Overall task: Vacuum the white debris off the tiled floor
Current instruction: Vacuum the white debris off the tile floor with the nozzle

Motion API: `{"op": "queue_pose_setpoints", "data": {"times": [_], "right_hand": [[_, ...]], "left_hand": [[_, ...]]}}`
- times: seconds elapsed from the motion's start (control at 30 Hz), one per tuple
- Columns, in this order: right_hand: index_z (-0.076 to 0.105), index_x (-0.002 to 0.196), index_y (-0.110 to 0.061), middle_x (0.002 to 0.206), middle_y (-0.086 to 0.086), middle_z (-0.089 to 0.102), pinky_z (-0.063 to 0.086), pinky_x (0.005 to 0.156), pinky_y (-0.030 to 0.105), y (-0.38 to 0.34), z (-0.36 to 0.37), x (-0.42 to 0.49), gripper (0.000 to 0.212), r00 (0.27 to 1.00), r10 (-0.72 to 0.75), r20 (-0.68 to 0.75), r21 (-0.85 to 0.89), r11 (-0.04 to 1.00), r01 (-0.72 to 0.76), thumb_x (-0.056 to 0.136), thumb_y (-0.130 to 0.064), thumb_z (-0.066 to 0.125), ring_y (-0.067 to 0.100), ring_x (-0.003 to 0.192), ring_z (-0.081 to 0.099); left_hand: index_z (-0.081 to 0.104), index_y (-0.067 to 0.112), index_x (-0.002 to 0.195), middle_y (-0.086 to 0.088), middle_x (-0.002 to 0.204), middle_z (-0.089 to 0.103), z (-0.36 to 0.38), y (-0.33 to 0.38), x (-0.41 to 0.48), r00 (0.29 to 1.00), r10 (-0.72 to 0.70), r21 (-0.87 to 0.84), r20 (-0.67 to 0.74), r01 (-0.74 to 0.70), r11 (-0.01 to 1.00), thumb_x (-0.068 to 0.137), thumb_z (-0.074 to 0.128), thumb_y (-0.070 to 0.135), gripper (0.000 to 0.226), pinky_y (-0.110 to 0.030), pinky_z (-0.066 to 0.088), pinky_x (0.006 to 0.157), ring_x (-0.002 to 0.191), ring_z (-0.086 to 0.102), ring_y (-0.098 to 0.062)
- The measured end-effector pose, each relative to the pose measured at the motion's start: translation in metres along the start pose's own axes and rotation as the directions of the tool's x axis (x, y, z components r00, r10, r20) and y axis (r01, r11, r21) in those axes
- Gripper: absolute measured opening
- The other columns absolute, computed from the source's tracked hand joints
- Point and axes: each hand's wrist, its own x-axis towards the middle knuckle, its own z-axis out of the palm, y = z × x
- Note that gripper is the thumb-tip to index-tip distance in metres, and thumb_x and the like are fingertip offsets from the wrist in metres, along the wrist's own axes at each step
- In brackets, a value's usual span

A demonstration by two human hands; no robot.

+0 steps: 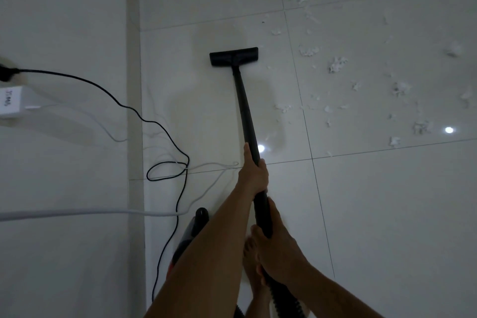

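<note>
The debris (336,64) is scattered as white scraps over the floor (387,201), mostly on the tiles to the right of and beyond the nozzle (233,56). A few flecks are seen nearer the wand (245,106). The black nozzle is laid flat on a tile, apart from the larger clumps. The wand is run from it back toward the person, and a ribbed hose (286,299) is joined at its near end.

The vacuum body (191,235), dark with a red part, is set on the floor close to the skirting and is partly hidden behind the left forearm. A black cord (116,100) is led from a plug (6,72) on the wall (64,20) down to the floor, where it is looped, and then on toward the body. A white adapter (11,102) is seated just below the plug, and a white cable (77,212) is stretched across wall and floor. Two lamp reflections are shown on the tiles. A bare foot (251,261) is seen beneath the hands.

The wand is gripped by both hands. The left hand (254,175) is wrapped round it farther toward the nozzle, arm extended and one finger laid along the tube. The right hand (273,248) is closed round the near end, by the hose.
</note>
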Motion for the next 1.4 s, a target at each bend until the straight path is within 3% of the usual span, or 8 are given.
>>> {"op": "queue_pose_setpoints", "data": {"times": [0.17,0.27,0.33,0.43,0.77,0.9,1.13,1.4], "right_hand": [[0.001,0.16,-0.049,0.081,0.003,0.063,0.054,0.047,0.025,-0.027,-0.003,0.02,0.069,1.0,0.003,-0.014,-0.105,0.994,-0.004,0.108,-0.031,0.043,0.006,0.042,0.058],[0.001,0.162,-0.037,0.099,-0.003,0.065,0.039,0.043,0.0,-0.058,-0.011,0.025,0.064,1.0,-0.023,-0.018,-0.192,0.981,0.019,0.111,-0.028,0.038,-0.004,0.053,0.051],[0.006,0.163,-0.03,0.086,-0.011,0.055,0.032,0.05,-0.009,-0.078,-0.02,0.029,0.061,0.998,-0.049,-0.035,-0.212,0.977,0.04,0.111,-0.024,0.038,-0.005,0.054,0.04],[0.011,0.163,-0.027,0.077,-0.011,0.043,0.036,0.05,-0.005,-0.088,-0.026,0.043,0.062,0.999,-0.053,-0.012,-0.221,0.974,0.049,0.11,-0.019,0.041,0.001,0.054,0.038],[0.0,0.158,-0.053,0.084,0.004,0.072,0.06,0.058,0.032,-0.116,-0.054,0.092,0.07,1.0,0.023,0.011,-0.108,0.994,-0.022,0.107,-0.034,0.044,0.015,0.06,0.067],[0.0,0.159,-0.05,0.085,0.007,0.066,0.05,0.045,0.023,-0.139,-0.072,0.101,0.07,0.999,0.037,0.034,-0.044,0.998,-0.035,0.109,-0.031,0.045,0.013,0.054,0.061],[0.001,0.158,-0.052,0.106,0.006,0.071,0.062,0.063,0.034,-0.164,-0.092,0.113,0.069,1.0,0.004,0.027,-0.15,0.989,0.0,0.107,-0.034,0.044,0.012,0.062,0.066],[0.008,0.161,-0.041,0.091,-0.008,0.065,0.054,0.056,0.022,-0.209,-0.102,0.137,0.064,0.997,-0.07,0.025,-0.156,0.985,0.073,0.108,-0.04,0.043,0.007,0.057,0.063]], "left_hand": [[-0.014,0.048,0.154,-0.024,0.122,0.063,-0.015,0.02,0.023,1.0,0.016,0.012,-0.006,-0.016,1.0,0.107,0.036,0.035,0.069,-0.041,0.061,0.071,0.062,0.058,-0.019],[-0.013,0.049,0.154,-0.022,0.122,0.063,-0.024,0.035,0.039,1.0,0.013,0.036,-0.014,-0.012,0.999,0.107,0.036,0.037,0.069,-0.043,0.061,0.075,0.067,0.061,-0.021],[-0.014,0.05,0.153,-0.022,0.123,0.063,-0.028,0.044,0.049,1.0,0.012,0.052,-0.021,-0.011,0.999,0.106,0.036,0.038,0.07,-0.047,0.06,0.083,0.076,0.066,-0.026],[-0.014,0.049,0.153,-0.022,0.123,0.062,-0.03,0.058,0.062,1.0,0.026,0.055,-0.018,-0.025,0.998,0.106,0.036,0.037,0.07,-0.048,0.059,0.085,0.075,0.064,-0.024],[-0.015,0.049,0.153,-0.022,0.125,0.061,-0.033,0.117,0.102,0.999,0.017,0.063,-0.027,-0.015,0.998,0.106,0.036,0.037,0.071,-0.048,0.059,0.086,0.082,0.066,-0.03],[-0.016,0.049,0.152,-0.022,0.128,0.06,-0.036,0.144,0.112,1.0,-0.007,0.063,-0.026,0.009,0.998,0.105,0.037,0.036,0.073,-0.052,0.056,0.092,0.101,0.067,-0.038],[-0.017,0.051,0.151,-0.024,0.133,0.058,-0.034,0.17,0.127,0.999,-0.037,0.024,-0.024,0.038,0.999,0.104,0.038,0.039,0.073,-0.053,0.055,0.094,0.108,0.066,-0.041],[-0.016,0.053,0.15,-0.024,0.131,0.06,-0.053,0.208,0.153,0.999,-0.047,0.018,-0.017,0.047,0.999,0.103,0.039,0.038,0.074,-0.053,0.055,0.094,0.107,0.066,-0.041]]}}
